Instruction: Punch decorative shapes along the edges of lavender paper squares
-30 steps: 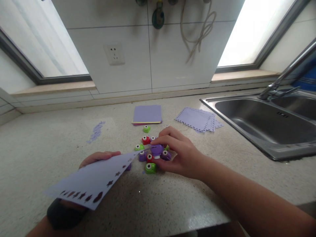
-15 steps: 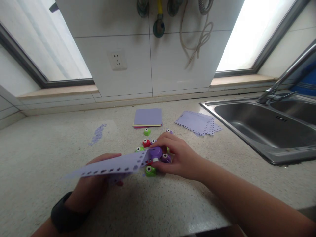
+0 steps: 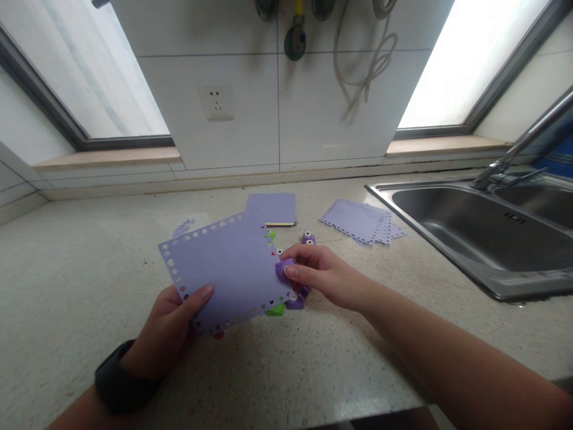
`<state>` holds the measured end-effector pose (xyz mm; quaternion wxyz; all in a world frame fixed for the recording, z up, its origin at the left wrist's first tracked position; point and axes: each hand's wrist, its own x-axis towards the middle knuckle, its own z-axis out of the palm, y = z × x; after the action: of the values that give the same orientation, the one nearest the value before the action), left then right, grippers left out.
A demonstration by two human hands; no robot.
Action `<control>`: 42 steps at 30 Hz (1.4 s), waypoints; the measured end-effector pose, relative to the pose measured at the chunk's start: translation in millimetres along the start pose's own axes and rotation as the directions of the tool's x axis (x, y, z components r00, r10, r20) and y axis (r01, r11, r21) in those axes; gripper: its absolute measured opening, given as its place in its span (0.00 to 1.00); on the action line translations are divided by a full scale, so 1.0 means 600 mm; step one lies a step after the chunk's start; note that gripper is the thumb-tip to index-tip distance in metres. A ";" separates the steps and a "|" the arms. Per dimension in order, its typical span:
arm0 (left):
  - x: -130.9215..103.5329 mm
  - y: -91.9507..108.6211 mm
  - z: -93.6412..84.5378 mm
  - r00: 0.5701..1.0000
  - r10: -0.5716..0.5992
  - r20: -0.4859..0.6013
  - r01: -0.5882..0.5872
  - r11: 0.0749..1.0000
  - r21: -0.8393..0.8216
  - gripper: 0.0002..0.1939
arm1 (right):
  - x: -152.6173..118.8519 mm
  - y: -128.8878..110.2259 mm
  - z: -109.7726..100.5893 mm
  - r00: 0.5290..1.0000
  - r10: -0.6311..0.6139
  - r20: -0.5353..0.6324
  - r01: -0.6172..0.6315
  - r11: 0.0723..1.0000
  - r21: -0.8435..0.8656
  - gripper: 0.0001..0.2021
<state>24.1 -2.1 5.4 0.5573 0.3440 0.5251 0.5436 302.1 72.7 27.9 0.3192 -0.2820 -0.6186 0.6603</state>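
Observation:
My left hand (image 3: 179,316) grips a purple sheet of paper (image 3: 224,263) at its lower left corner, thumb on top. Small shapes are punched along the sheet's edges. A purple craft punch (image 3: 285,269) sits at the right edge of the sheet, held between the thumb and fingers of my right hand (image 3: 322,272). Whether the sheet is fully inside the punch's slot I cannot tell. Beneath and beside the sheet lie more punches, among them a green punch (image 3: 275,310) and a purple punch (image 3: 308,237); the sheet partly hides them.
Behind is a stack of uncut paper (image 3: 273,208), mostly purple on top. To its right lie several edge-punched sheets (image 3: 353,218), fanned out. Purple paper scraps (image 3: 183,227) are at the left. A steel sink (image 3: 447,239) with a faucet (image 3: 505,158) takes up the right.
The sheet has turned from nearly edge-on to face up, now covering several punches. My right hand still holds the purple punch, which has been tipped over at the sheet's edge.

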 end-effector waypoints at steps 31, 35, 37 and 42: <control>0.000 -0.005 -0.023 0.999 0.007 0.032 -0.014 0.972 0.233 0.15 | 0.005 0.002 0.000 0.996 0.030 -0.088 -0.019 0.993 0.118 0.18; 0.001 -0.009 -0.029 0.999 0.027 0.035 -0.035 0.967 0.253 0.14 | 0.006 0.003 -0.002 0.995 0.038 -0.090 -0.030 0.995 0.096 0.19; 0.001 -0.009 -0.029 0.999 0.031 0.044 -0.042 0.961 0.273 0.14 | 0.006 0.003 -0.001 0.995 0.036 -0.093 -0.026 0.994 0.109 0.18; 0.001 -0.004 -0.022 0.997 0.045 0.065 -0.063 0.946 0.317 0.16 | 0.007 0.002 0.001 0.995 0.031 -0.098 -0.018 0.991 0.131 0.16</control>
<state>11.7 -4.2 0.2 0.4941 0.4589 0.5802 0.4567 299.0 75.8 26.9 0.3594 -0.3010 -0.5540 0.6880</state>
